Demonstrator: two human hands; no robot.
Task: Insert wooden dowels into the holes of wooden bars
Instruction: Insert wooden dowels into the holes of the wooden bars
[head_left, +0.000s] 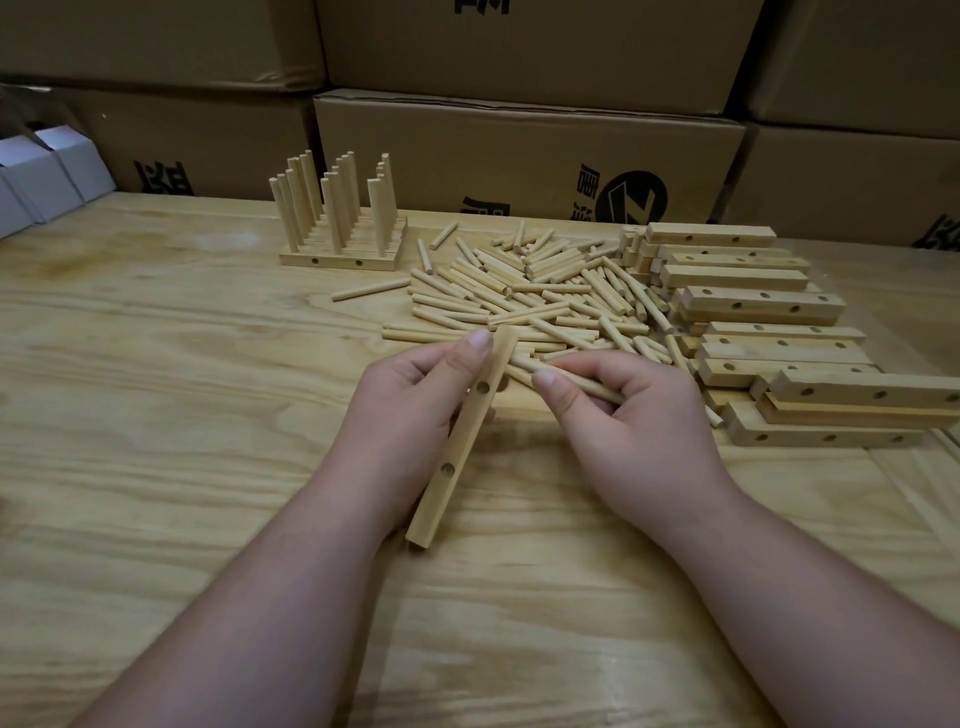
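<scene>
My left hand (410, 410) grips a wooden bar (460, 447) that slants from near me up toward the dowel pile, its drilled holes facing me. My right hand (628, 421) pinches a wooden dowel (587, 383) between thumb and fingers; the dowel lies nearly level, its left end close to the bar's upper part. A loose pile of dowels (535, 296) spreads over the table just beyond both hands. Finished bars with upright dowels (337, 223) stand at the back left. A stack of empty drilled bars (753, 312) lies to the right.
The work surface is a light wooden table (182, 389). Stacked cardboard boxes (519, 150) form a wall along its far edge. Small white boxes (47, 171) sit at the far left. A single dowel (371, 289) lies apart, left of the pile.
</scene>
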